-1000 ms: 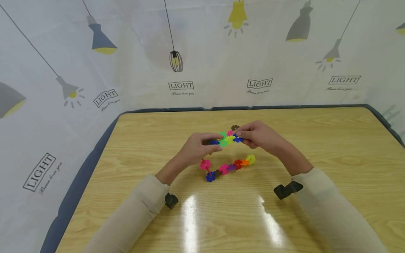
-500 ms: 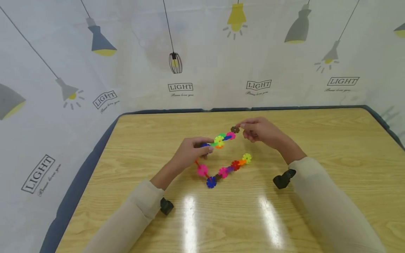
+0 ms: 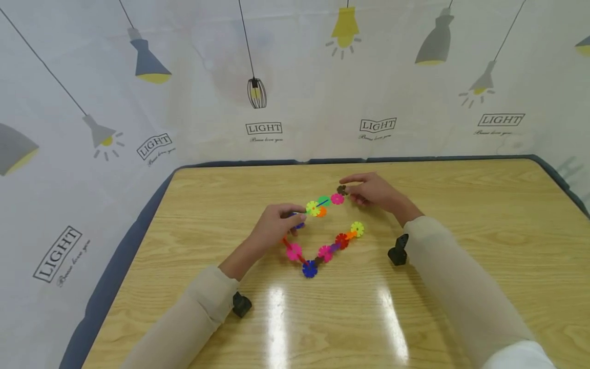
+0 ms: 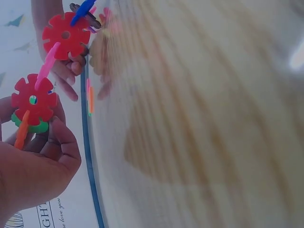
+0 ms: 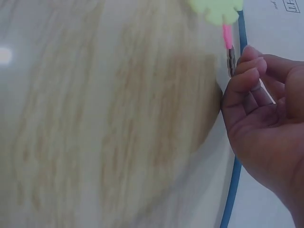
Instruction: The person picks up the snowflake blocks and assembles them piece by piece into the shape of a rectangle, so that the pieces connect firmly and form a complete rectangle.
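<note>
My left hand [image 3: 272, 225] pinches one end of a chain of slotted, flower-shaped plastic discs, partly hidden by its fingers. In the left wrist view a red disc [image 4: 35, 99] and a green disc [image 4: 31, 124] sit at its fingertips. From there the chain bends through a pink disc [image 3: 294, 251] and a blue disc [image 3: 310, 269], ending in a yellow disc [image 3: 357, 229] at the right. My right hand [image 3: 375, 192] pinches a brown disc [image 3: 341, 190] near the table, its index finger reaching beyond it. The right wrist view shows this brown disc edge-on at the fingertips.
Between the hands are a loose pink disc [image 3: 337, 199], a green disc [image 3: 324, 201], an orange disc [image 3: 321, 211] and another yellow disc [image 3: 313, 208]. A wooden table [image 3: 484, 246] lies beneath, with a lamp-printed cloth [image 3: 318, 102] behind its far edge.
My right hand let go of a blue disc among the discs in the middle, then moved to the brown disc. My left hand drew slightly left and nearer, bringing the chain with it.
</note>
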Motion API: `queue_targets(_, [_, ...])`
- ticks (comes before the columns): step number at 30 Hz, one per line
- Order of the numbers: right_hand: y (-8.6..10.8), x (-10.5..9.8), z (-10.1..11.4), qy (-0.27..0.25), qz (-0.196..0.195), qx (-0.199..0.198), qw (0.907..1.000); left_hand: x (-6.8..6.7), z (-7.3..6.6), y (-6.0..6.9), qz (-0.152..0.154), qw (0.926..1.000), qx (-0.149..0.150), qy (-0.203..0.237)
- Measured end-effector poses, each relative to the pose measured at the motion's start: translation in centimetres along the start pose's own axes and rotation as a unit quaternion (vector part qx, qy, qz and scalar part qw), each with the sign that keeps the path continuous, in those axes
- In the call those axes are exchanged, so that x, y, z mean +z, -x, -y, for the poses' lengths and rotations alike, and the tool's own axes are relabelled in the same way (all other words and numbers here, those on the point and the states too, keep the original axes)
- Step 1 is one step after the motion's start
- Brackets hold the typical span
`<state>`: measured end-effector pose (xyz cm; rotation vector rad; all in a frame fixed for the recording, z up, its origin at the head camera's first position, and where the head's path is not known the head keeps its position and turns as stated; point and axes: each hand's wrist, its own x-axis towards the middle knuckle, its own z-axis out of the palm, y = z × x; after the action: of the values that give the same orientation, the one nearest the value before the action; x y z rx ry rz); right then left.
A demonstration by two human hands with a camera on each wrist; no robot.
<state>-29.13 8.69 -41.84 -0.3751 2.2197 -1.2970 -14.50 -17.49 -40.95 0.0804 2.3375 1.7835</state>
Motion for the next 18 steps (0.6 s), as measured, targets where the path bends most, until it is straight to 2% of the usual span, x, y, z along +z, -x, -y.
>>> queue_targets(6, [-0.6, 0.5, -0.2, 0.063, -0.007, 0.002, 0.9980, 0.0, 0.0, 0.0, -0.010, 0.9997, -0.021, -0.005])
queue_targets(12, [-0.6, 0.9, 0.2, 0.135, -0.010, 0.000, 0.9908, 0.2, -0.1, -0.4, -0.015, 0.9982, -0.058, 0.002])
queue_targets(18, [-0.5, 1.2, 0.9, 0.153, -0.017, 0.019, 0.9879, 0.2, -0.3, -0.5, -0.007, 0.9964, -0.079, -0.031])
